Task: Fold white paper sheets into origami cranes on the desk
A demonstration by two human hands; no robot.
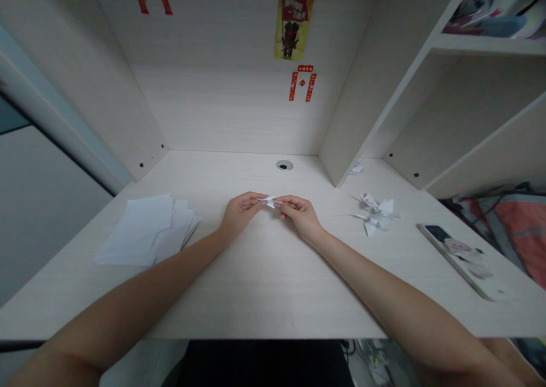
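Note:
A small folded white paper piece (269, 201) is held between my two hands above the middle of the desk. My left hand (243, 211) pinches its left end between thumb and fingertips. On the other side, my right hand (301, 213) grips the right end the same way. The fingertips cover parts of the paper, so its full shape is hard to make out. Off to the right lies a small heap of folded paper figures (375, 210) with pointed ends. A stack of white paper sheets (143, 227) rests to the left, beside my left forearm.
A phone (463, 262) in a decorated case lies at the right. Behind my hands, a round cable hole (284, 165) sits in the desk (256, 284). An upright divider (354, 85) stands right of centre, with a bit of white paper (356, 168) beside its base.

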